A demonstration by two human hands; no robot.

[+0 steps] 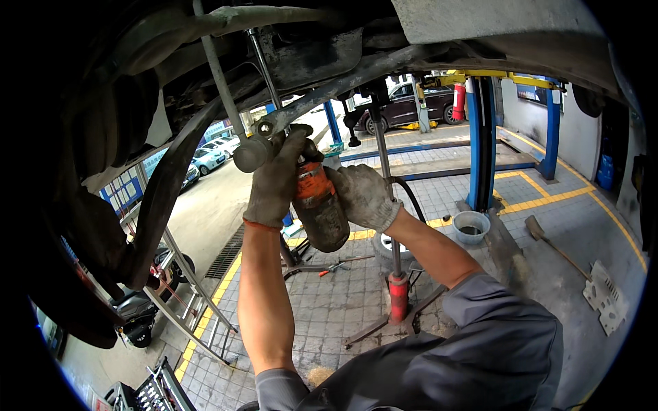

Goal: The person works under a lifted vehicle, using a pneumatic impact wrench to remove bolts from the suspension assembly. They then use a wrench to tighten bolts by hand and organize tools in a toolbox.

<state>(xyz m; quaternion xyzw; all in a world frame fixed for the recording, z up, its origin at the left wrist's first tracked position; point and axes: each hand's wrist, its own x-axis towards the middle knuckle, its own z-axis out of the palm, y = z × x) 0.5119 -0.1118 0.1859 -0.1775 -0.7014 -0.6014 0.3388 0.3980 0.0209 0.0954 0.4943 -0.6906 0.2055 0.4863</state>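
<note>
Overhead is a car's underside, with a long metal suspension arm point(343, 85) crossing in front of me. Just below that arm's bushing end, my left hand point(273, 181), in a dirty grey work glove, is closed round the front part of an orange and black impact wrench point(322, 218). My right hand point(367, 198), in a lighter knit glove, grips the wrench's right side, where its handle is hidden by the fingers. A black hose point(412, 198) curves down beside the right wrist. The tool's nose, and whether it sits on a fastener, are hidden by the left glove.
A red-based jack stand point(398, 298) rises close to my right forearm. A stepladder point(195, 301) stands left, above an open socket case point(161, 390). Rightward are a blue lift post point(482, 147), a pale basin point(471, 228) and a shovel point(538, 229). Pliers point(334, 268) lie on the floor.
</note>
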